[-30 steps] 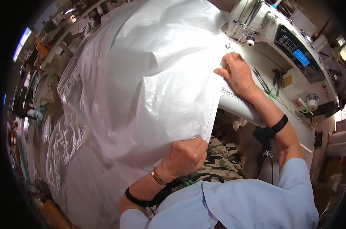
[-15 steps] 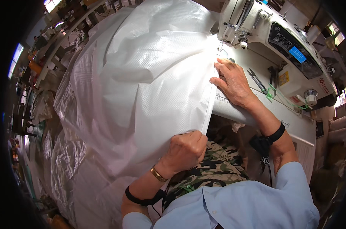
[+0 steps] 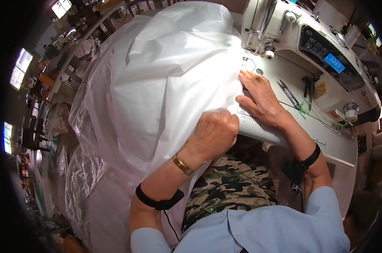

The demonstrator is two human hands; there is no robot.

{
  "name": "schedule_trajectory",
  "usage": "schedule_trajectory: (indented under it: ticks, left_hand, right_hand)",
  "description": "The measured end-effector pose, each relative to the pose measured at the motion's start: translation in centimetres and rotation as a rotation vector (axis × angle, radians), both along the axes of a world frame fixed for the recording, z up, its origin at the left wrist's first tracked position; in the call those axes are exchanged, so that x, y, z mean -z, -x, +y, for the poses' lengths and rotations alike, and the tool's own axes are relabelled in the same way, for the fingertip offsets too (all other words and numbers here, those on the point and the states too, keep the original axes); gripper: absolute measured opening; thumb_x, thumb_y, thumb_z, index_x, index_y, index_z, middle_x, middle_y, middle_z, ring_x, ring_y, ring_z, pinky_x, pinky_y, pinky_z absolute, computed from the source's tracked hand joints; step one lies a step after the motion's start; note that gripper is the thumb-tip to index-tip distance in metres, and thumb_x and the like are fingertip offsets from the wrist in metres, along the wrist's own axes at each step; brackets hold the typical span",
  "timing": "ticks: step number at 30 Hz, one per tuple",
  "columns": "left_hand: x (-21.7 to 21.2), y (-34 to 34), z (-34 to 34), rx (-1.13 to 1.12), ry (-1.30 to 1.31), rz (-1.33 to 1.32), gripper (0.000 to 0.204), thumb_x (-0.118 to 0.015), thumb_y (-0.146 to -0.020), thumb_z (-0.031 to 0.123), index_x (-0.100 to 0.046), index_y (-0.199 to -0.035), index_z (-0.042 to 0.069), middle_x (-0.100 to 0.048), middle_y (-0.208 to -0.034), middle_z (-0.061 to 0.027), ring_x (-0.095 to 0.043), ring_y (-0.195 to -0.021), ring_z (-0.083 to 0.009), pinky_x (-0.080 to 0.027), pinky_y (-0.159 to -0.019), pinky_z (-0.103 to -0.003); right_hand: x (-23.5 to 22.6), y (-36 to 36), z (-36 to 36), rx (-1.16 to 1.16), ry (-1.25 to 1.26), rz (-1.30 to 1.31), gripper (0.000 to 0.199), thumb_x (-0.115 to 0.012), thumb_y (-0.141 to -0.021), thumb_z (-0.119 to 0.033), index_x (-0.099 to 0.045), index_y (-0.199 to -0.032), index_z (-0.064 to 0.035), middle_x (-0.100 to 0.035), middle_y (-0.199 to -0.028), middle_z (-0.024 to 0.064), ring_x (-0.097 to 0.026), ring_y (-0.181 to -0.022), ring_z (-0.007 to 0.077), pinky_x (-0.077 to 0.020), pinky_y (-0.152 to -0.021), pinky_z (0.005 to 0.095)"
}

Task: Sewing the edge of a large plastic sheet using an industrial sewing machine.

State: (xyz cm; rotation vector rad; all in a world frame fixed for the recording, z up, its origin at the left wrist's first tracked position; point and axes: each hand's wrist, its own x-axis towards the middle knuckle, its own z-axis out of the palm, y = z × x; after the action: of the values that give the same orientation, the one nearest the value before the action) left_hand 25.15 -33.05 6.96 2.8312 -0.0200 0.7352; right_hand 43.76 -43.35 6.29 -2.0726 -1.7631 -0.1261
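A large sheet of white textured fabric (image 3: 178, 84) spreads over the sewing table and hangs down at the left. Its right edge runs up toward the presser foot of a white sewing machine (image 3: 262, 29). My left hand (image 3: 216, 133) is closed in a fist on that edge, at the table's near side. Just in front of the needle area, my right hand (image 3: 260, 95) lies flat with its fingers stretched out, its fingertips touching the fabric edge. The bright machine lamp washes out the fabric near the needle.
Thread snips (image 3: 288, 92) and a dark-handled tool (image 3: 306, 86) with green thread lie on the machine bed, right of my right hand. A printed ruler scale (image 3: 252, 118) runs along the table's near edge. Crumpled clear plastic (image 3: 83, 181) hangs at the left.
My left fist has moved up and forward along the fabric edge, closer to my right hand. The fabric has shifted toward the machine, with new folds. My right hand's fingers have flattened.
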Motion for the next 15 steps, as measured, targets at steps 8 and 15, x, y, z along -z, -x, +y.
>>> schedule_trajectory:
  ticks: [8,15]
  left_hand:
    - [-0.6,-5.4,1.6,-0.047,-0.075,0.04,0.014,-0.062,-0.074,0.007,-0.062,-0.062,0.001,-0.062,-0.062,-0.0169,-0.065,-0.059,-0.032,-0.053,-0.058,-0.041]
    - [-1.8,-9.9,3.6,-0.1,-0.055,0.118,0.013,-0.063,-0.073,0.009,-0.066,-0.065,-0.001,-0.067,-0.069,-0.0222,-0.068,-0.069,-0.0377,-0.055,-0.069,-0.046]
  right_hand:
    - [0.1,-0.1,-0.1,-0.052,-0.049,0.04,0.045,-0.053,-0.095,-0.016,-0.046,-0.133,0.0063,-0.046,-0.14,0.0268,-0.04,-0.133,0.0392,-0.0269,-0.114,0.0474]
    - [0.1,0.2,0.5,0.005,-0.164,0.105,0.043,-0.05,-0.091,-0.006,-0.046,-0.131,0.0062,-0.054,-0.127,0.0253,-0.048,-0.121,0.0393,-0.0331,-0.107,0.0476]
